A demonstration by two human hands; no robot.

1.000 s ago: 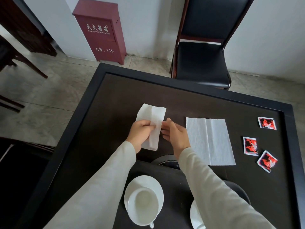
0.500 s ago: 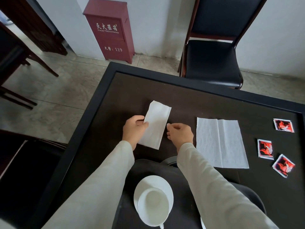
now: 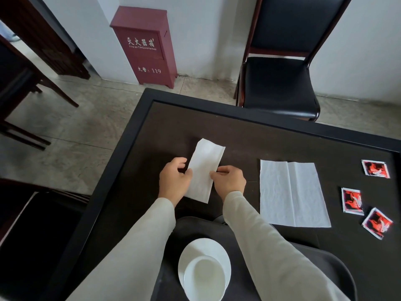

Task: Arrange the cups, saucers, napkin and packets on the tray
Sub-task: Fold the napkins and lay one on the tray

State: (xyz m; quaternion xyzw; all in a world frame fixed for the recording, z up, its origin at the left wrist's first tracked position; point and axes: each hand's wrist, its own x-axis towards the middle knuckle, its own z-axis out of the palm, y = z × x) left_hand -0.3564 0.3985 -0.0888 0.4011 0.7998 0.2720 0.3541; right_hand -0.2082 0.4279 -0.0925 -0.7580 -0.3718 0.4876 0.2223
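The folded napkin (image 3: 202,168) lies flat on the desk (image 3: 238,135) beyond the tray (image 3: 335,270), left hand (image 3: 173,181) and right hand (image 3: 230,181) each in narrow grip pinching one long edge, with the open napkin (image 3: 290,192) and three packets (image 3: 352,203) to the right.

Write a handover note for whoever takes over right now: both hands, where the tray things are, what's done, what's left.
Left grip pinches the left edge of the folded napkin, which lies on the table; right grip pinches its right edge.
Cup sits on its saucer on the dark tray.
Flat napkin and three packets lie on the table, off the tray.
Done: one cup and saucer placed.
Left: napkin and packets onto the tray.
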